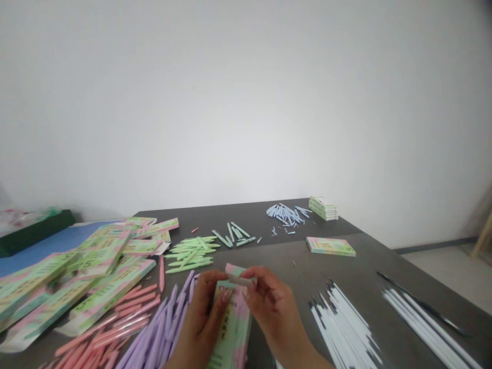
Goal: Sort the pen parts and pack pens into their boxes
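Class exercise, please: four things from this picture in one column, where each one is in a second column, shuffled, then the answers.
1. Purple pens
2. Box nearest the person
3. Neatly stacked boxes
4. Dark-tipped white sticks

A. Table's far right corner
B. Right of the right hand
C. Held in both hands
D. Left of the left hand

1-D, 2-C, 3-A, 4-B

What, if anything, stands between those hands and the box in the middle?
Nothing visible: the left hand and right hand both touch the box at its far end. Purple pens and white sticks lie to the sides.
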The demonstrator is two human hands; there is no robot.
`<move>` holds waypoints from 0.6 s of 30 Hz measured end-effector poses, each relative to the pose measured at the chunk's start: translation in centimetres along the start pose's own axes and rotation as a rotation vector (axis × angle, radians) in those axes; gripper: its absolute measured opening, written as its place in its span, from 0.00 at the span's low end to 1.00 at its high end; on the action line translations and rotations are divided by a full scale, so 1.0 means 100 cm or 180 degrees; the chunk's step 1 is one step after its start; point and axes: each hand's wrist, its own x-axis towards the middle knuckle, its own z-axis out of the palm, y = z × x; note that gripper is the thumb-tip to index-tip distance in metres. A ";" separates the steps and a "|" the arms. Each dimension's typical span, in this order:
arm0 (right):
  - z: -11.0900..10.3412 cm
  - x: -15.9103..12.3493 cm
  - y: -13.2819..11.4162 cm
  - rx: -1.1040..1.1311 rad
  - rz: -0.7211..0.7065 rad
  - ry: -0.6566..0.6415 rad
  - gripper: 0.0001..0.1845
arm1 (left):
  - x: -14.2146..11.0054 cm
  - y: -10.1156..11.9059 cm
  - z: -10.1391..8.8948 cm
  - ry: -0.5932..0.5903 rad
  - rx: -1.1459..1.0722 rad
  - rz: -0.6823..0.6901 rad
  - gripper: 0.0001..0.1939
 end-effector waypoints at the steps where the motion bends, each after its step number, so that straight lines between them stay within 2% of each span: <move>1: 0.000 -0.001 0.000 -0.0031 -0.0034 0.0053 0.09 | 0.000 -0.001 -0.001 -0.0041 0.0080 0.0083 0.09; 3: 0.000 -0.002 -0.002 -0.0091 -0.0089 0.0105 0.09 | 0.000 -0.003 -0.003 -0.0076 0.0071 0.0120 0.11; 7: 0.001 -0.002 -0.005 -0.0032 -0.0057 0.0048 0.13 | 0.001 -0.005 -0.004 -0.0172 -0.0385 -0.0182 0.24; 9: 0.002 -0.002 -0.007 0.0155 0.0001 0.0002 0.13 | 0.001 -0.006 -0.005 -0.0530 -0.0682 -0.0566 0.28; 12: 0.004 -0.003 -0.010 0.0467 0.0206 0.0014 0.14 | -0.003 -0.004 -0.005 -0.1369 -0.1227 -0.1221 0.33; 14: 0.005 -0.004 -0.012 0.0544 0.0265 0.0017 0.14 | -0.006 -0.001 -0.004 -0.1667 -0.1332 -0.1535 0.29; 15: 0.005 -0.004 -0.013 0.0543 0.0243 -0.0018 0.13 | -0.007 0.002 -0.003 -0.1656 -0.1271 -0.1654 0.24; 18: 0.004 -0.004 -0.014 0.0578 0.0190 -0.0111 0.10 | -0.009 0.008 0.001 -0.1293 -0.0993 -0.1880 0.15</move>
